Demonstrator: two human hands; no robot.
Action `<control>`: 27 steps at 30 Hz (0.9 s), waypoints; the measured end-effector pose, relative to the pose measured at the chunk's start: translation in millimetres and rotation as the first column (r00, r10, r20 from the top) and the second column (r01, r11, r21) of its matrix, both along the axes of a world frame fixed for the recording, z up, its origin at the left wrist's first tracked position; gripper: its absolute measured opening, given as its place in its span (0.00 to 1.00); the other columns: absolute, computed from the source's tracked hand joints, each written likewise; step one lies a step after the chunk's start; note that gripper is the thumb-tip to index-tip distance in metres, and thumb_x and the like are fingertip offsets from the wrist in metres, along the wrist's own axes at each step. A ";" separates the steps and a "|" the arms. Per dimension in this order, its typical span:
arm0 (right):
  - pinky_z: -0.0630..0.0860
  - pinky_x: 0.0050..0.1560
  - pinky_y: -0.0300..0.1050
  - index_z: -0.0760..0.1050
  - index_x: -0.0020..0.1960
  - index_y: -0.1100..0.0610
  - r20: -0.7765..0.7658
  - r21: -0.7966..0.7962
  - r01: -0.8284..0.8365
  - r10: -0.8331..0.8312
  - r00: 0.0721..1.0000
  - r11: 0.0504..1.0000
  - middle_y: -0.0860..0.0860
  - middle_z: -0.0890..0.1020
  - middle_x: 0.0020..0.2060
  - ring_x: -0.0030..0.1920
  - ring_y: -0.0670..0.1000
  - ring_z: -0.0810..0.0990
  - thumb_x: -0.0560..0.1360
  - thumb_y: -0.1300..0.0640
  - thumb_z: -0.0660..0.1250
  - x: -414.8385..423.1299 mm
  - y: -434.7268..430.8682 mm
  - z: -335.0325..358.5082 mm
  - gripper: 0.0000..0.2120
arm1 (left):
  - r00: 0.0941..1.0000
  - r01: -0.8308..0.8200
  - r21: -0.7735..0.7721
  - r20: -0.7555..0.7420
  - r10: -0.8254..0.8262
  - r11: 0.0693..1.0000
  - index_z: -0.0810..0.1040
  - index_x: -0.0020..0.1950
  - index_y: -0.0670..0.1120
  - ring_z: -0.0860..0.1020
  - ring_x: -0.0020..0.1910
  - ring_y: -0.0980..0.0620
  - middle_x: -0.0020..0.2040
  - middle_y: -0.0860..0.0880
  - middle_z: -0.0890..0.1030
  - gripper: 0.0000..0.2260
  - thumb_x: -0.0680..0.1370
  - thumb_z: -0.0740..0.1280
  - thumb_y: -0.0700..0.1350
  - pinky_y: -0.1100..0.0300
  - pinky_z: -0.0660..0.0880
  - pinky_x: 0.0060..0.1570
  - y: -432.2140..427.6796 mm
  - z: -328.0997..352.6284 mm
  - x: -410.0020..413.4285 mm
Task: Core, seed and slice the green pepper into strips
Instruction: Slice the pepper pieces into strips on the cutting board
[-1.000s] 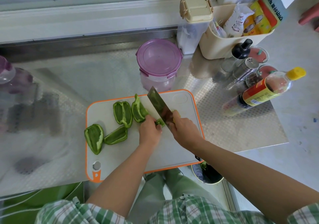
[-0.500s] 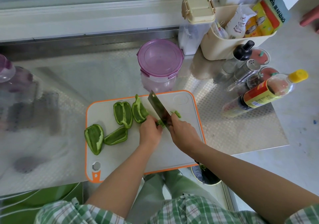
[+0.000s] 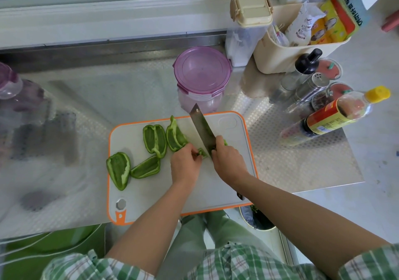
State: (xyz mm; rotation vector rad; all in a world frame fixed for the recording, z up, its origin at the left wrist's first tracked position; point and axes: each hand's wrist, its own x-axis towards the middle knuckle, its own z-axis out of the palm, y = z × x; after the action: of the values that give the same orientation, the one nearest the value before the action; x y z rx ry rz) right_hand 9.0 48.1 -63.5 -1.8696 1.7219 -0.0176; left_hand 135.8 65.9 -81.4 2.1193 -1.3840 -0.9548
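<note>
The left hand (image 3: 186, 161) pinches a pepper piece (image 3: 202, 152) beside the knife (image 3: 201, 126) the right hand (image 3: 228, 161) grips.

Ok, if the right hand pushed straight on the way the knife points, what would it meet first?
Probably the tub just past the board; the knife in the right hand aims at it, though the gap is unclear.

Four green pepper sections (image 3: 155, 140) lie hollow-side up on the cutting board (image 3: 216, 184); a fifth, smaller piece (image 3: 202, 152), apparently part-sliced, lies by the knife (image 3: 203, 128).
</note>
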 end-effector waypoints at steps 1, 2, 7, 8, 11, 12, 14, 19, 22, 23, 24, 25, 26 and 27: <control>0.65 0.34 0.49 0.61 0.55 0.58 0.021 -0.005 0.011 -0.011 1.000 1.000 0.56 0.76 0.38 0.35 0.61 0.72 0.80 0.59 0.55 -3.0 0.4 0.2 0.05 | 1.000 0.001 -0.003 -0.003 -0.001 1.000 0.80 0.44 0.44 0.79 0.42 0.46 0.41 0.47 0.83 0.03 0.73 0.73 0.40 0.57 0.72 0.43 0.4 0.3 -0.9; 0.65 0.33 0.49 0.61 0.54 0.58 0.037 -0.015 0.012 -0.012 0.999 1.000 0.56 0.75 0.37 0.35 0.61 0.73 0.80 0.59 0.55 -5.6 1.0 1.1 0.04 | 1.000 0.001 -0.002 -0.006 -0.001 1.000 0.80 0.44 0.44 0.80 0.42 0.46 0.41 0.47 0.83 0.03 0.73 0.73 0.41 0.57 0.73 0.44 0.3 0.7 -1.8; 0.61 0.31 0.48 0.61 0.55 0.55 0.046 -0.043 -0.051 0.053 0.998 0.998 0.53 0.72 0.33 0.33 0.60 0.72 0.81 0.56 0.55 -14.8 7.0 6.5 0.05 | 1.000 0.010 -0.028 -0.020 -0.011 1.000 0.82 0.43 0.44 0.81 0.43 0.46 0.41 0.47 0.84 0.01 0.73 0.73 0.40 0.55 0.75 0.45 -2.8 2.1 -8.4; 0.63 0.32 0.48 0.61 0.60 0.56 0.031 -0.039 -0.059 0.060 0.998 0.998 0.53 0.73 0.35 0.35 0.61 0.73 0.81 0.56 0.54 -15.3 8.4 6.6 0.08 | 1.000 0.014 -0.030 -0.019 -0.015 0.999 0.82 0.43 0.44 0.81 0.43 0.46 0.41 0.47 0.84 0.01 0.73 0.72 0.39 0.55 0.75 0.45 -3.0 2.3 -9.0; 0.66 0.35 0.49 0.59 0.68 0.58 -0.013 -0.013 -0.079 0.079 0.997 0.997 0.58 0.77 0.40 0.39 0.62 0.76 0.81 0.57 0.54 -16.7 11.1 6.1 0.16 | 0.999 0.029 -0.031 -0.019 -0.030 0.999 0.82 0.44 0.43 0.81 0.43 0.46 0.41 0.47 0.84 0.01 0.74 0.72 0.38 0.57 0.73 0.44 -3.5 3.5 -9.1; 0.66 0.35 0.49 0.59 0.68 0.58 -0.021 -0.009 -0.080 0.080 0.997 0.997 0.58 0.78 0.41 0.39 0.61 0.75 0.81 0.57 0.54 -16.7 11.0 5.5 0.16 | 0.999 0.035 -0.029 -0.015 -0.035 0.999 0.82 0.44 0.43 0.81 0.43 0.46 0.42 0.47 0.84 0.01 0.74 0.72 0.38 0.57 0.72 0.43 -3.7 4.1 -9.1; 0.65 0.34 0.49 0.60 0.68 0.58 -0.034 -0.015 -0.086 0.086 0.996 0.996 0.58 0.78 0.41 0.38 0.60 0.75 0.81 0.58 0.54 -15.6 10.4 3.3 0.16 | 0.999 0.042 -0.022 -0.010 -0.042 0.999 0.82 0.44 0.43 0.81 0.43 0.46 0.42 0.46 0.84 0.01 0.74 0.71 0.39 0.58 0.71 0.43 -4.4 4.8 -8.8; 0.65 0.35 0.49 0.58 0.69 0.59 -0.069 -0.006 -0.096 0.096 0.993 0.995 0.58 0.79 0.43 0.41 0.62 0.77 0.80 0.60 0.55 -12.9 10.0 0.1 0.18 | 0.999 0.043 -0.013 -0.002 -0.043 0.999 0.83 0.46 0.42 0.81 0.44 0.46 0.43 0.46 0.85 0.02 0.74 0.71 0.39 0.61 0.68 0.42 -5.4 4.5 -9.1; 0.66 0.36 0.49 0.60 0.66 0.58 -0.105 -0.008 -0.102 0.101 0.989 0.995 0.58 0.79 0.44 0.41 0.62 0.77 0.80 0.61 0.55 -6.6 5.9 -1.0 0.15 | 0.999 0.042 -0.004 0.003 -0.042 0.999 0.83 0.46 0.42 0.81 0.44 0.46 0.43 0.46 0.85 0.02 0.74 0.71 0.39 0.62 0.68 0.42 -6.0 3.5 -8.8; 0.66 0.35 0.49 0.61 0.63 0.58 -0.101 -0.011 -0.093 0.092 0.991 0.996 0.57 0.79 0.43 0.41 0.62 0.77 0.80 0.62 0.55 -3.8 3.9 -1.3 0.12 | 0.999 0.038 -0.002 0.002 -0.038 0.999 0.83 0.46 0.42 0.81 0.44 0.47 0.43 0.46 0.84 0.02 0.74 0.71 0.39 0.62 0.69 0.42 -6.0 3.8 -8.4; 0.66 0.35 0.49 0.61 0.60 0.58 -0.087 -0.014 -0.075 0.073 0.993 0.997 0.56 0.77 0.42 0.40 0.62 0.77 0.80 0.62 0.56 -1.3 1.7 -1.7 0.10 | 0.999 0.034 -0.001 -0.002 -0.034 0.999 0.83 0.46 0.42 0.81 0.44 0.47 0.43 0.46 0.84 0.02 0.74 0.71 0.39 0.62 0.69 0.42 -5.8 4.3 -8.3; 0.66 0.35 0.49 0.61 0.58 0.58 -0.072 -0.015 -0.053 0.052 0.996 0.998 0.55 0.75 0.40 0.39 0.62 0.77 0.80 0.62 0.56 0.2 -0.2 -1.5 0.08 | 1.000 0.030 -0.003 -0.005 -0.030 1.000 0.83 0.46 0.42 0.81 0.44 0.47 0.43 0.46 0.85 0.02 0.74 0.72 0.39 0.62 0.70 0.43 -5.8 4.5 -8.0; 0.65 0.35 0.49 0.61 0.57 0.58 -0.058 -0.017 -0.031 0.030 0.998 0.999 0.54 0.73 0.39 0.38 0.61 0.75 0.80 0.62 0.55 0.7 -1.6 -1.8 0.07 | 1.000 0.024 -0.005 -0.009 -0.024 1.000 0.83 0.46 0.42 0.81 0.44 0.47 0.43 0.46 0.85 0.02 0.74 0.72 0.39 0.61 0.70 0.44 -5.7 4.0 -7.8; 0.64 0.35 0.49 0.61 0.57 0.59 -0.044 -0.020 -0.013 0.012 0.999 1.000 0.54 0.72 0.38 0.37 0.60 0.73 0.81 0.61 0.55 -0.1 -1.9 -1.6 0.06 | 1.000 0.019 -0.006 -0.012 -0.019 1.000 0.83 0.45 0.42 0.81 0.44 0.47 0.43 0.46 0.85 0.02 0.74 0.72 0.40 0.61 0.71 0.44 -5.5 3.8 -7.5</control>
State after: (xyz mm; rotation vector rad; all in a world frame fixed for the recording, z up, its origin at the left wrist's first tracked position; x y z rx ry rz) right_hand 8.9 46.2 -65.1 -1.9088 1.7461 0.0109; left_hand 128.3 60.5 -77.6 2.0962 -1.4014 -0.9684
